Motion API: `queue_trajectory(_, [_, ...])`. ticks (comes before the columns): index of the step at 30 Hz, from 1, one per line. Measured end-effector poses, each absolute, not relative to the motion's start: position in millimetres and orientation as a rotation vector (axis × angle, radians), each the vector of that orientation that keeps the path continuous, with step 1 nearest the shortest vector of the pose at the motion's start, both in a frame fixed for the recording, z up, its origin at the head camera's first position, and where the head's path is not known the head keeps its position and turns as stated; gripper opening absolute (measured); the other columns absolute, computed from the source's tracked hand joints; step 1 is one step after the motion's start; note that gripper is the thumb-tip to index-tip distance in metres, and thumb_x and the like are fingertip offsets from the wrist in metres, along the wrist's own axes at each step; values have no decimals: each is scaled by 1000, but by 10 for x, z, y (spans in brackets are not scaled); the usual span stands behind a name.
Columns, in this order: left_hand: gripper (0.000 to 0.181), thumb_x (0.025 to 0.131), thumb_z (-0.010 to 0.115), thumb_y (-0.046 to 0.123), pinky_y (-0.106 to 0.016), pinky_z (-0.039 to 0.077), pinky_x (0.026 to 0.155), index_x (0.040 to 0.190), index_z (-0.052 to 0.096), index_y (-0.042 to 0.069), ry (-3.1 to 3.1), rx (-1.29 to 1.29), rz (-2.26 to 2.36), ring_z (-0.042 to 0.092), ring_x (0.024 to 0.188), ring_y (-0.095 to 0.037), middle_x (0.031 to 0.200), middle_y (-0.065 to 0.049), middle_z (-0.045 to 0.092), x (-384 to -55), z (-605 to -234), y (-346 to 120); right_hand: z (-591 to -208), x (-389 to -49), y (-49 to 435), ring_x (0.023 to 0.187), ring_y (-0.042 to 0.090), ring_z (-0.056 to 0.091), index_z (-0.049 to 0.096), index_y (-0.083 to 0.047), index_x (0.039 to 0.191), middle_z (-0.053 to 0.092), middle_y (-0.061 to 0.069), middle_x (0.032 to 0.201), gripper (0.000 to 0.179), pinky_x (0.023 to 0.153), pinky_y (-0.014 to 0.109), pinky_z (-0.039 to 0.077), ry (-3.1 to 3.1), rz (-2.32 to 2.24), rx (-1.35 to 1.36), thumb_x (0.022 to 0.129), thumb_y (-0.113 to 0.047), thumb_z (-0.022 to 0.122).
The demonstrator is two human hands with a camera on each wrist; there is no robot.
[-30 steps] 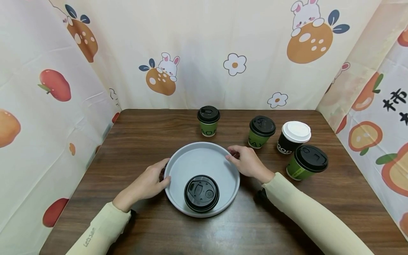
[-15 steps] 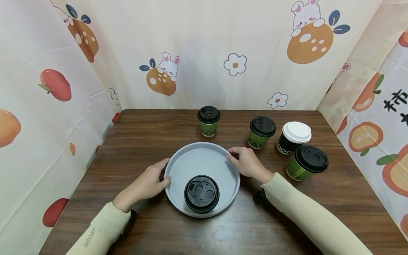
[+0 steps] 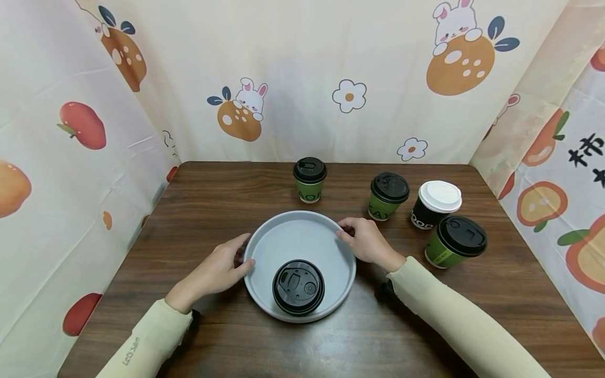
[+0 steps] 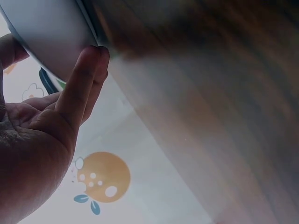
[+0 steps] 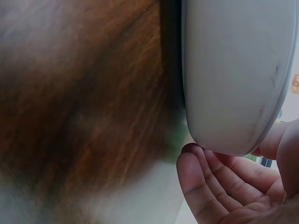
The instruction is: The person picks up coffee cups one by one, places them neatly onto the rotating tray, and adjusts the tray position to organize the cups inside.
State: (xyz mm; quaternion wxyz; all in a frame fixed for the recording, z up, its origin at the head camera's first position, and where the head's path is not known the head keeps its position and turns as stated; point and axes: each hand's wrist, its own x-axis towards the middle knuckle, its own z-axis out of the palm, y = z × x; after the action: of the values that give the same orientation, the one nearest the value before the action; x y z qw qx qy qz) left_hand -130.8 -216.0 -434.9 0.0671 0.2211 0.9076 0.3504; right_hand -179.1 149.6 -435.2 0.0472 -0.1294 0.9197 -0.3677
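A round pale grey tray (image 3: 302,236) lies on the wooden table. Near its front edge stands a lidded paper cup (image 3: 299,287), seen almost from above, so its black lid hides most of the body. My left hand (image 3: 215,270) holds the tray's left side, thumb over the rim; in the left wrist view the fingers (image 4: 77,88) lie along the outer wall. At the upper right side my right hand (image 3: 368,241) holds the rim, thumb on top. The right wrist view has its fingertips (image 5: 190,168) low against the wall of the tray (image 5: 233,74).
Behind the tray stands a green cup (image 3: 309,181) with a black lid. To the right are another green cup (image 3: 387,197), a black cup (image 3: 427,210) with a white lid and a wider green cup (image 3: 446,252). Patterned curtains (image 3: 302,79) border the table (image 3: 208,194).
My left hand has shifted very slightly at the rim. Tray, cups and right hand stay practically where they were.
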Motion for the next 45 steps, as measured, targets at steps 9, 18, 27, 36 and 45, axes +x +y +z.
queue_trajectory(9, [61,99,68,21,-32,57,80,146,43,-8,2761,668,1062,66,98,-18,120,-15,65,-1313,-4345,-2177,-4355,-1781,1506,84,13,66,73,-9,120,72,2,98,23,68,29,55,2801,-1106,-394,99,-16,67])
queue_trajectory(18, [61,99,68,24,-37,56,84,146,45,-7,2819,661,1043,65,100,-20,120,-15,65,-1313,-4326,-2168,-4355,-1767,1524,87,14,68,72,-8,123,73,3,102,26,69,29,56,2783,-1124,-418,100,-15,66])
queue_trajectory(27, [59,100,67,24,-38,56,84,145,45,-8,2807,688,1055,66,101,-21,120,-17,65,-1325,-4356,-2170,-4349,-1740,1534,84,13,68,72,-6,122,73,4,98,25,67,28,57,2786,-1119,-410,99,-15,66])
queue_trajectory(36, [59,100,66,24,-45,56,86,145,45,-7,2830,716,1045,66,104,-24,122,-16,64,-1333,-4356,-2173,-4342,-1703,1547,81,12,66,72,-4,118,71,2,93,23,68,29,56,2797,-1099,-414,98,-14,67])
queue_trajectory(45, [67,101,62,38,-54,44,104,149,42,-5,2856,695,971,55,128,-34,141,-21,55,-1334,-4322,-2212,-4344,-1661,1567,82,13,65,72,-4,118,70,1,92,22,69,30,55,2797,-1093,-401,98,-13,67])
